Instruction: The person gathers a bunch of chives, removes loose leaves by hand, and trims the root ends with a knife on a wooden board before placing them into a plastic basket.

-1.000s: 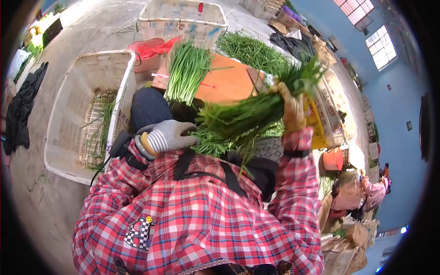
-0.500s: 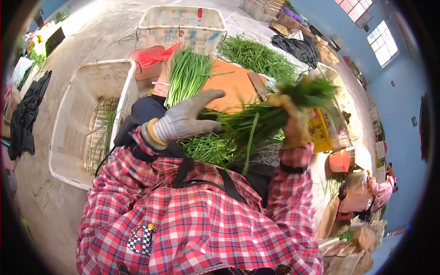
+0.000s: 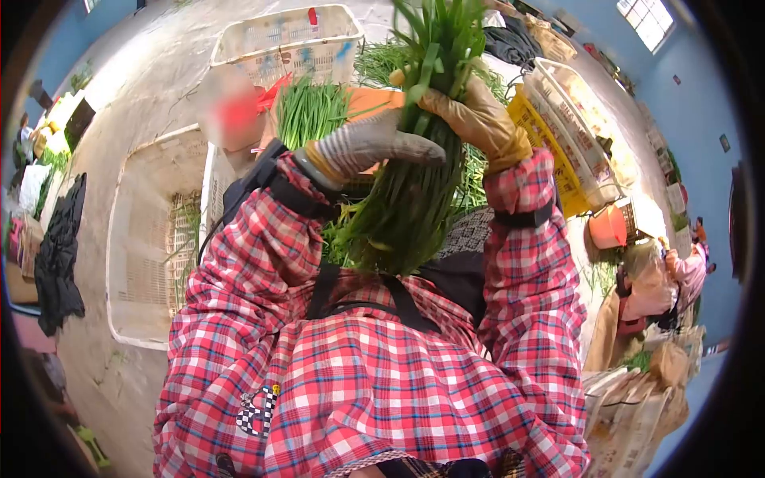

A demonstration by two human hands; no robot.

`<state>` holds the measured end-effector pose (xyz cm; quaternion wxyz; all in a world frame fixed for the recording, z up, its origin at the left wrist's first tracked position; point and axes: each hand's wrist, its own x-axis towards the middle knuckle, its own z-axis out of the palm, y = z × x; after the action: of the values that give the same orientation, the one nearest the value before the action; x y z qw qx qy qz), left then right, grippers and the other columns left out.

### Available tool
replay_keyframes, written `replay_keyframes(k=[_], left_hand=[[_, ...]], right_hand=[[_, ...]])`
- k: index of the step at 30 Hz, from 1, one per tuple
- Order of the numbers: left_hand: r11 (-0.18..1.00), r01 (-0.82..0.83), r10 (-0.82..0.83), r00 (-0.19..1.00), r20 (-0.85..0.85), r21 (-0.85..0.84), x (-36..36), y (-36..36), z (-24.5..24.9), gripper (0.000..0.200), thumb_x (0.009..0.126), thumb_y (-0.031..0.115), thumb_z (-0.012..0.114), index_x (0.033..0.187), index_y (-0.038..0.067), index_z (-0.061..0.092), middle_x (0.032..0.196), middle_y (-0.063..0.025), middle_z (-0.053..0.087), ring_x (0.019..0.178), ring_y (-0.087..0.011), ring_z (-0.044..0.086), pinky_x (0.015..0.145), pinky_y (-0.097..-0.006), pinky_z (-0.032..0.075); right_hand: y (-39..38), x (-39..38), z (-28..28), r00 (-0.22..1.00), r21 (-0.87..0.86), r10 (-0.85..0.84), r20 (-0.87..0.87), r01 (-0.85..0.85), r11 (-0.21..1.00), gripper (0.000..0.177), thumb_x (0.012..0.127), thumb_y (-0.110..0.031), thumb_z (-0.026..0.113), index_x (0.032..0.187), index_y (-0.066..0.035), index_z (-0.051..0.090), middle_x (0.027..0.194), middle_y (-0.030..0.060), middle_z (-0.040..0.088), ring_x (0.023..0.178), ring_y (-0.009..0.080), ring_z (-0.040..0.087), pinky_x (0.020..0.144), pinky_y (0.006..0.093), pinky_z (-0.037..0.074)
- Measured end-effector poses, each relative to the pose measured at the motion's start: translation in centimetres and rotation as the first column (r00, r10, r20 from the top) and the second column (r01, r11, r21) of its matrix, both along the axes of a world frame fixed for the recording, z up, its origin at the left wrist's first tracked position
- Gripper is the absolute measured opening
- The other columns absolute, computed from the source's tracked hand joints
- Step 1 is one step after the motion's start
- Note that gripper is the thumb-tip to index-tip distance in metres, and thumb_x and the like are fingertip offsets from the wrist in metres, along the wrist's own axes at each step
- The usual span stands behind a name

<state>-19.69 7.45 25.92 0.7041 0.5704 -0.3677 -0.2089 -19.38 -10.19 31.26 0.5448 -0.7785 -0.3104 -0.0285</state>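
Note:
A long bunch of green leafy stalks hangs upright in front of my chest. My right hand, in a yellowish glove, is wrapped round its upper part. My left hand, in a grey-white glove, lies against the bunch's left side with its thumb across the stalks; its other fingers are partly hidden behind them. Beyond my left hand, a neat bundle of green stalks rests on an orange board. Loose greens show behind the held bunch.
A white crate stands at the left, another at the front. A yellow bag and a long crate are at the right, near an orange bucket. Farther right is a person in pink.
The bunch has moved from the right to in front of my chest and now stands upright. My left hand has moved right and up and now touches it. The view has shifted slightly.

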Motion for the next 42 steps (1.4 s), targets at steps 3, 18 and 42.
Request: replay_keyframes(k=[3,18,42], left_hand=[[0.996,0.094,-0.094,0.996,0.005,0.007,0.8,1.1,0.4,0.045,0.078,0.018,0.072,0.115,-0.001,0.057,0.103,-0.0071,0.064,0.095,-0.0159,0.061,0.084,-0.027,0.049],[0.996,0.009,-0.021,0.992,-0.125,-0.093,2.9,1.0,-1.3,0.033,0.083,0.022,0.063,0.106,-0.002,0.062,0.096,-0.0113,0.067,0.088,-0.0204,0.066,0.081,-0.0318,0.053],[0.839,-0.423,0.305,0.886,-0.35,-0.341,7.4,13.6,0.8,0.035,0.088,0.015,0.06,0.118,0.0,0.05,0.12,-0.0183,0.058,0.107,-0.0311,0.058,0.086,-0.0442,0.052]], right_hand=[[0.9,0.9,0.3,0.992,-0.141,0.109,0.062,-0.099,0.985,0.042,0.087,-0.023,0.063,0.121,-0.002,0.05,0.111,0.0093,0.058,0.102,0.0199,0.053,0.088,0.0307,0.043],[0.6,2.6,-1.6,0.999,-0.335,-0.011,0.048,0.026,0.942,0.061,0.092,-0.049,0.044,0.131,-0.002,0.046,0.132,0.0176,0.048,0.127,0.0275,0.04,0.105,0.0384,0.032],[-0.8,-5.2,-20.6,0.577,0.818,0.648,-0.497,0.063,0.572,0.08,0.079,-0.051,0.066,0.141,-0.012,0.033,0.131,0.0081,0.05,0.11,0.0189,0.056,0.063,0.0287,0.055]])
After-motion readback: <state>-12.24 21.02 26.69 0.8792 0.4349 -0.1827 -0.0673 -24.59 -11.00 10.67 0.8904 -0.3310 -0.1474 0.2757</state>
